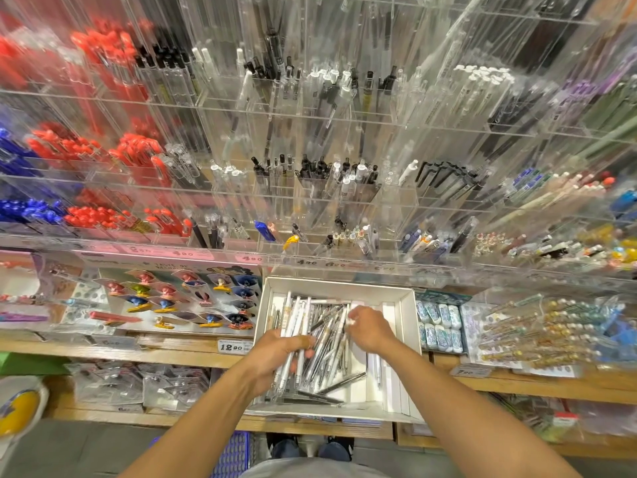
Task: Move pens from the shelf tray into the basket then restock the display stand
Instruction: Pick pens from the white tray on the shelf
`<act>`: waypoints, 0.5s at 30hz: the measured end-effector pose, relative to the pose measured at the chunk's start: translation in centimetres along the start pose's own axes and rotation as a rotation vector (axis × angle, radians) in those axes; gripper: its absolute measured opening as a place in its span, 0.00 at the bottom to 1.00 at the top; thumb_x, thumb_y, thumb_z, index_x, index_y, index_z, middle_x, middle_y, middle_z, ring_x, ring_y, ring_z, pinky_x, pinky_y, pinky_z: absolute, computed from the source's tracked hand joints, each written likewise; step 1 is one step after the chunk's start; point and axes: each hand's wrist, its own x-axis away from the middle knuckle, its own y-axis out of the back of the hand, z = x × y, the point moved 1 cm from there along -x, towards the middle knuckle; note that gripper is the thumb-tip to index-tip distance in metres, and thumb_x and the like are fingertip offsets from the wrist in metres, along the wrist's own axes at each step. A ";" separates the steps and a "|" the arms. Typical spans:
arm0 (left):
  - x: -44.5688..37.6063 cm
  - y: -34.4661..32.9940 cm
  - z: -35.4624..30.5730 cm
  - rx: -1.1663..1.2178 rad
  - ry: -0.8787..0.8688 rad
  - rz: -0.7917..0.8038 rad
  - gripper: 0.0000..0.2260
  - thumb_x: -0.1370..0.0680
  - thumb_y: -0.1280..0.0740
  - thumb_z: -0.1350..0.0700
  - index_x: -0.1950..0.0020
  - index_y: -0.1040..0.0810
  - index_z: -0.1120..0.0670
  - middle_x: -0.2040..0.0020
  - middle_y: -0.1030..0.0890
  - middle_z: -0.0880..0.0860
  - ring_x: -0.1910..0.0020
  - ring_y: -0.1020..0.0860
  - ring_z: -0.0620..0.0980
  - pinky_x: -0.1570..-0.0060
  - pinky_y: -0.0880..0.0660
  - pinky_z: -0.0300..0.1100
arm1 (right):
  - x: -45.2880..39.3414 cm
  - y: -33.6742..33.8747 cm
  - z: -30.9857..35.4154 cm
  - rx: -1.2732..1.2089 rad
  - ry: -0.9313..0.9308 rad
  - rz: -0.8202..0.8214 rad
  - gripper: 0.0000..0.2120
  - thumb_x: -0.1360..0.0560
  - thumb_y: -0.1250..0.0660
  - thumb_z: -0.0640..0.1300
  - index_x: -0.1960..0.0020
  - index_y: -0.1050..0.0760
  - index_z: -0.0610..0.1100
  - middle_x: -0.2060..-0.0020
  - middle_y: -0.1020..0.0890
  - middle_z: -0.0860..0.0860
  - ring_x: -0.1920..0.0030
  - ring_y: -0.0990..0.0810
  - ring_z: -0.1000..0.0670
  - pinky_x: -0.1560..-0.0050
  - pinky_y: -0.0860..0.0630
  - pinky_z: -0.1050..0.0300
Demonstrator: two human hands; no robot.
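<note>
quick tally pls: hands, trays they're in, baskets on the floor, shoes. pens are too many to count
bare hands: 2 (left hand gripping a bundle of white and clear pens, right hand over the pens)
white rectangular tray: 1
blue plastic mesh basket: 1
dark shoes: 2
total: 6

A stationery shop is shown: pens are sorted by colour in a clear acrylic display stand, price tags are fixed to wooden shelves, and packaged erasers are laid out.
</note>
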 end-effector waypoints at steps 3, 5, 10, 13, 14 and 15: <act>0.2 0.2 0.3 0.010 0.062 0.017 0.19 0.34 0.22 0.45 0.54 0.17 0.59 0.36 0.21 0.51 0.23 0.42 0.58 0.24 0.55 0.61 | 0.0 -1.5 -1.3 0.119 0.002 0.006 0.14 0.21 0.34 0.46 0.37 0.26 0.44 0.39 0.22 0.46 0.41 0.22 0.44 0.41 0.26 0.54; 0.0 0.2 0.4 0.008 0.058 0.009 0.14 0.31 0.24 0.46 0.64 0.19 0.56 0.27 0.31 0.50 0.22 0.46 0.55 0.26 0.57 0.60 | 0.1 -2.0 -1.5 0.128 0.007 -0.016 0.13 0.22 0.34 0.49 0.40 0.27 0.45 0.42 0.21 0.46 0.45 0.22 0.45 0.46 0.26 0.55; -0.2 0.2 0.4 0.037 0.036 -0.063 0.14 0.28 0.25 0.48 0.56 0.21 0.59 0.24 0.35 0.53 0.22 0.44 0.55 0.25 0.56 0.59 | 0.4 -2.8 -1.1 0.149 0.047 -0.025 0.15 0.22 0.34 0.45 0.36 0.29 0.46 0.43 0.22 0.45 0.46 0.21 0.44 0.46 0.25 0.54; 0.1 -0.1 0.2 0.079 0.012 -0.044 0.27 0.28 0.25 0.52 0.37 0.27 0.67 0.51 0.18 0.52 0.44 0.22 0.49 0.31 0.36 0.55 | 0.4 -2.9 -0.9 0.098 0.008 -0.010 0.11 0.22 0.34 0.45 0.42 0.27 0.44 0.46 0.22 0.45 0.48 0.22 0.46 0.48 0.24 0.54; 0.2 -0.2 0.1 0.107 0.017 -0.047 0.29 0.28 0.25 0.55 0.33 0.31 0.67 0.61 0.19 0.53 0.57 0.20 0.48 0.41 0.25 0.50 | 0.4 -2.8 -0.8 0.069 -0.005 0.000 0.09 0.23 0.33 0.45 0.45 0.27 0.44 0.47 0.22 0.45 0.49 0.22 0.46 0.49 0.24 0.55; 0.4 -0.3 0.0 0.126 0.022 -0.044 0.28 0.27 0.26 0.57 0.32 0.32 0.67 0.65 0.20 0.53 0.64 0.21 0.49 0.52 0.20 0.45 | 0.5 -2.6 -0.8 0.036 -0.012 0.014 0.07 0.23 0.32 0.45 0.48 0.27 0.44 0.48 0.21 0.45 0.50 0.22 0.47 0.50 0.25 0.55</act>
